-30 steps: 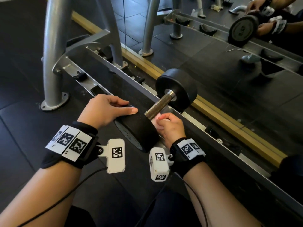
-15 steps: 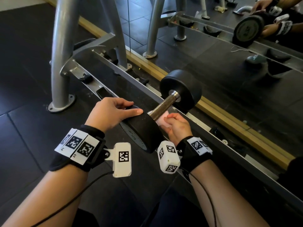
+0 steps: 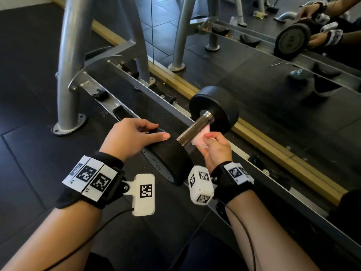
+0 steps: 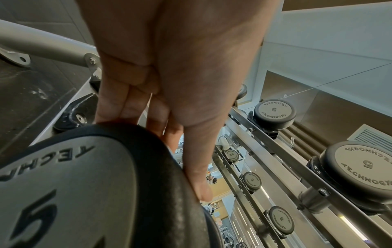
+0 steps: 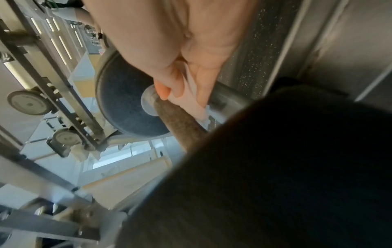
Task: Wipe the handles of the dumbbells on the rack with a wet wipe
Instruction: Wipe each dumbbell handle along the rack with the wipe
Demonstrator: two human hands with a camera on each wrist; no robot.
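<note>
A grey metal rack (image 3: 109, 98) stands on the dark rubber floor (image 3: 29, 98) beside a mirror. One black dumbbell (image 3: 213, 112) lies across its two rails, near black rubber cradles (image 3: 121, 112).

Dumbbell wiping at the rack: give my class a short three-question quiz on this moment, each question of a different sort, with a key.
1. True or false: the left hand rests on the near head of the dumbbell.
2. Which does the right hand pinch? A) a spray bottle B) a wipe C) a brush
3. Fill in: the wipe touches the handle close to the ___ head.

Key: 1 true; 2 B; 3 far
</note>
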